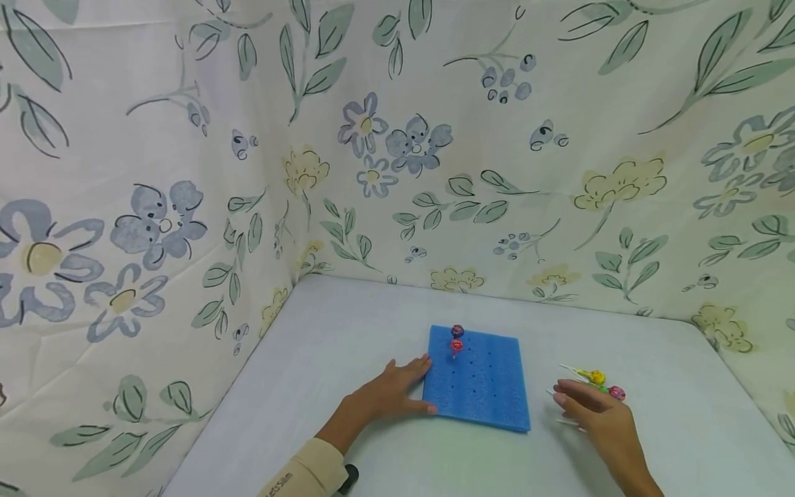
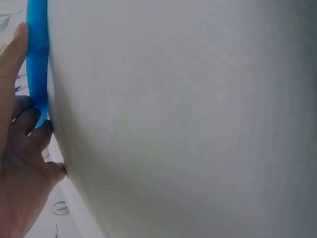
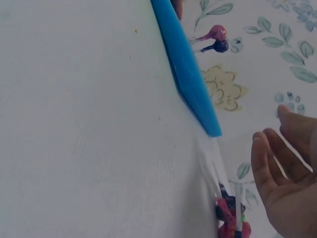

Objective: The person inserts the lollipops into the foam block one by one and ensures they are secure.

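Observation:
A blue foam block [image 1: 506,376] with rows of small holes lies on the white table. Two lollipops stand in it near its far left corner, a dark purple one [image 1: 457,330] and a red one [image 1: 456,344]. My left hand [image 1: 391,388] rests at the block's left edge, thumb and fingers spread along it. Over a small pile of lollipops to the right of the block is my right hand [image 1: 601,417], fingers loosely bent with nothing between them. A yellow lollipop [image 1: 597,377] and a pink one [image 1: 617,393] show past the fingers; the hand hides part of the pile.
The white table [image 1: 348,310] is bounded at the back and left by a floral cloth [image 1: 397,228]. White sticks [image 1: 568,369] of the loose lollipops point left toward the block. A dark band [image 1: 350,478] shows at the left sleeve's cuff.

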A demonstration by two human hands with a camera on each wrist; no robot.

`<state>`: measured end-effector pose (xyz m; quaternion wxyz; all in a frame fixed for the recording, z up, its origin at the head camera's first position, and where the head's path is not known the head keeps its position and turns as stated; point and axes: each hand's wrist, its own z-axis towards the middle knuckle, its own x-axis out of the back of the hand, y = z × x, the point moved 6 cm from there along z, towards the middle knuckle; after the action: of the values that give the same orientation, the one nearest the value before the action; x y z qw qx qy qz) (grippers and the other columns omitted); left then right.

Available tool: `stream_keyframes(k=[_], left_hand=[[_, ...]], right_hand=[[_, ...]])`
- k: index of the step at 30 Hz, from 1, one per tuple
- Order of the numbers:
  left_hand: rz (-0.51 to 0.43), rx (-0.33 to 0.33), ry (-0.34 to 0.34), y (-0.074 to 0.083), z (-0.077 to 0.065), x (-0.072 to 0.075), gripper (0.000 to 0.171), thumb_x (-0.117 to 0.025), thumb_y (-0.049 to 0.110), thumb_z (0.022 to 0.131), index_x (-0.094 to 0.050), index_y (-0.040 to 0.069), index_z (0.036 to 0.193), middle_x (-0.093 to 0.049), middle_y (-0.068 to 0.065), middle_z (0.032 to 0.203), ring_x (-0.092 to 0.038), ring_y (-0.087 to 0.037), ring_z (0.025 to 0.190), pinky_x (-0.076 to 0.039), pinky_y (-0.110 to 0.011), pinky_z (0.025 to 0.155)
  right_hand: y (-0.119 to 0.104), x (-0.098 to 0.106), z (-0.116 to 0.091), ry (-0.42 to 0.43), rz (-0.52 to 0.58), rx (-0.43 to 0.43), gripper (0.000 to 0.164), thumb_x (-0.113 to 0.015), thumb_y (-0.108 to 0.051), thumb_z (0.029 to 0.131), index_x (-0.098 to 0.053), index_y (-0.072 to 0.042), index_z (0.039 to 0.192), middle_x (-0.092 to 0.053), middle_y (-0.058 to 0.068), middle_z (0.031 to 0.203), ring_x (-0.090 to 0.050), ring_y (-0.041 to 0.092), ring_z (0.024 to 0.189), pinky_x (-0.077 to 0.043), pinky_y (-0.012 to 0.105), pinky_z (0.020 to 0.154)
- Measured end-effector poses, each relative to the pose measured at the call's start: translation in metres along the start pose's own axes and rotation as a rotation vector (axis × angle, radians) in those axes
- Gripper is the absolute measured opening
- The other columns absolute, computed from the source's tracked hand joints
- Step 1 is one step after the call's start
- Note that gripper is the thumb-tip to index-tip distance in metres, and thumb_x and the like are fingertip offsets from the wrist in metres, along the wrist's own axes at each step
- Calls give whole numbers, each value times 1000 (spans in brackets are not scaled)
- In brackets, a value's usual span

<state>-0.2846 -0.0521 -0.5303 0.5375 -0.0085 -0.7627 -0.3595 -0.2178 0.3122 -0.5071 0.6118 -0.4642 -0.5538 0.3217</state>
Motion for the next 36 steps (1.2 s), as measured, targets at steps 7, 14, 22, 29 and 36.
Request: stream_keyframes(k=[7, 14, 22, 29, 36], left_hand=[[2, -6, 1, 2, -1, 1, 101, -73, 66, 91, -29, 19, 169, -24, 4, 176, -24, -19, 163, -11, -59, 132], [-20, -21, 1, 1, -1, 0, 101, -72, 67, 92, -28, 19, 170, -23, 6, 176, -22, -17, 163, -9, -57, 133], [-26, -25, -2, 2, -1, 1, 100, -72, 66, 92, -28, 19, 170, -23, 5, 176, -22, -18, 163, -9, -57, 133], [-20, -17, -1, 1, -1, 1, 100, -72, 67, 92, -29, 20, 169, -24, 5, 176, -22, -17, 163, -9, -57, 133], [-27, -9, -7, 2, -2, 2, 100, -72, 65, 92, -29, 19, 169, -24, 4, 176, -22, -19, 163, -9, -57, 133]], right_hand=[[11, 19, -7, 16, -22, -125, 66, -83, -45, 93, -67, -4, 141, -75, -27, 106, -75, 1, 92, -62, 19, 78], [17, 36, -13, 40, -28, -162, 67, -82, -46, 93, -66, -4, 143, -75, -28, 106, -72, -6, 94, -61, 17, 77], [29, 62, -16, 88, -104, -297, 72, -81, -60, 88, -69, -13, 141, -71, -33, 103, -61, -20, 87, -55, 11, 72], [38, 76, -16, 141, -176, -363, 77, -79, -65, 87, -68, -14, 144, -72, -31, 104, -52, -26, 80, -51, 11, 67], [49, 81, -16, 165, -218, -355, 73, -76, -57, 94, -64, -6, 145, -81, -7, 114, -52, -24, 76, -56, 22, 74]])
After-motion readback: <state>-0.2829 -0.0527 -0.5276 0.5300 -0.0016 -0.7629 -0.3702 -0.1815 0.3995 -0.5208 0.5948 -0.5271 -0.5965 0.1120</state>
